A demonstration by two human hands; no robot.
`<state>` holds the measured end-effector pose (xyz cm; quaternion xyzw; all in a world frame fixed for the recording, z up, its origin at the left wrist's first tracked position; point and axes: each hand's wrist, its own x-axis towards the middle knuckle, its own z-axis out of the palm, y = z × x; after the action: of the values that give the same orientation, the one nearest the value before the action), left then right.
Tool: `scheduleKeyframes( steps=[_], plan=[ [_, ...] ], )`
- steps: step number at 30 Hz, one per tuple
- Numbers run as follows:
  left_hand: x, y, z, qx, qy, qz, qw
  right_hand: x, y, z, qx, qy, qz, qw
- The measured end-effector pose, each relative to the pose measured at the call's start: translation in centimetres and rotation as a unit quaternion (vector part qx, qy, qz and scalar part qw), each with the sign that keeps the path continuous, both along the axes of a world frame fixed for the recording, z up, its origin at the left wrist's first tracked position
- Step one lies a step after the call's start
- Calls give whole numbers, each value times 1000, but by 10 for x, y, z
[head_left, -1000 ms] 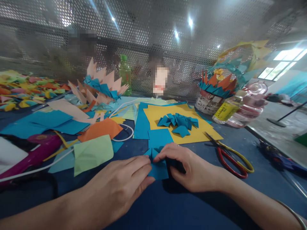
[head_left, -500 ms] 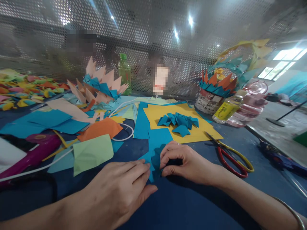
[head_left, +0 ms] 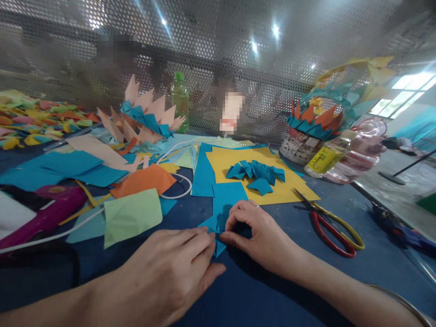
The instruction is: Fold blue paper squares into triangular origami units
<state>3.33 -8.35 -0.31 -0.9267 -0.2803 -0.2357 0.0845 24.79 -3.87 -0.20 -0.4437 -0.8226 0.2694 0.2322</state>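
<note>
A small piece of blue paper (head_left: 220,249), partly folded, lies on the dark blue table between my hands. My left hand (head_left: 179,265) rests over its left side, fingers stretched out and pressing down. With thumb and fingertips pinched together, my right hand (head_left: 257,227) holds the paper's right edge, folded over toward the left. Part of the paper is hidden under my fingers. Just beyond lies a flat blue paper strip (head_left: 229,193). Several folded blue paper pieces (head_left: 255,171) are heaped on a yellow sheet (head_left: 296,187). Scissors (head_left: 332,229) with red and yellow handles lie right of my right hand.
At left are a purple glue gun (head_left: 51,211) with a white cord, a green paper piece (head_left: 134,218) and an orange one (head_left: 145,180). Paper crowns (head_left: 146,116), a green bottle (head_left: 180,102), a yellow-labelled bottle (head_left: 325,154) and a perforated metal panel (head_left: 204,36) stand behind.
My right hand's fingertips have moved left, bringing the blue paper's right edge over toward my left fingers. My left hand stays pressed in place. The view has shifted slightly.
</note>
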Motion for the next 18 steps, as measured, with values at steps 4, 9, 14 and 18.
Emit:
scheduleKeyframes(
  steps=[4, 9, 14, 18],
  plan=[
    [1, 0, 2, -3, -8, -5, 1000, -1, 0, 0, 0, -9, -2, 1000],
    [4, -1, 3, 17, -27, -6, 999, -1, -1, 3, 0, -14, 0, 1000],
    [4, -2, 5, 34, -45, -19, 998, -1, -3, 3, 7, -12, 7, 1000],
    [3, -2, 6, 44, -39, -23, 998, -1, -2, 4, 11, -13, 8, 1000]
  ],
)
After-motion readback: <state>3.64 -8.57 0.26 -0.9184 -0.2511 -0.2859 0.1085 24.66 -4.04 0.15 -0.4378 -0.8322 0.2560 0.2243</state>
